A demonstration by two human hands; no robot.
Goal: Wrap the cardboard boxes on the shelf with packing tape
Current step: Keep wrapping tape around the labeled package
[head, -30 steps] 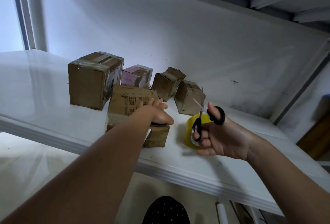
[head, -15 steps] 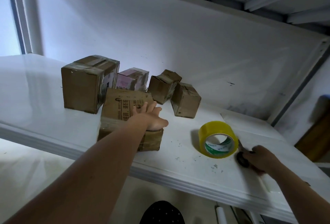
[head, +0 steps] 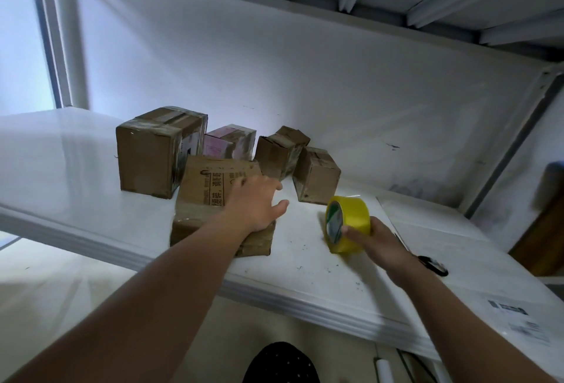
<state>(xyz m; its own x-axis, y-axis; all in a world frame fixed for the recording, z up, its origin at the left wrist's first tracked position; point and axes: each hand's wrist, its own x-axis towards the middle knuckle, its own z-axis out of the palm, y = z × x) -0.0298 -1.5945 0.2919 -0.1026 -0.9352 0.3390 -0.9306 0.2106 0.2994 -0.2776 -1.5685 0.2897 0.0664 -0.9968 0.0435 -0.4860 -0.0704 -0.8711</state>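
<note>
The right hand [head: 377, 237] curls its fingers [head: 351, 231] around a yellow roll of packing tape [head: 348, 223], held on edge just above the white shelf [head: 305, 263]. The left hand [head: 254, 204] lies flat with relaxed fingers on a brown printed cardboard box [head: 210, 196] at the shelf's front. Behind it stand a larger taped brown box [head: 152, 153], a pink-labelled box [head: 227, 141] and two small brown boxes [head: 316, 175], close together. Black-handled scissors [head: 433, 265] lie on the shelf right of the wrist
</note>
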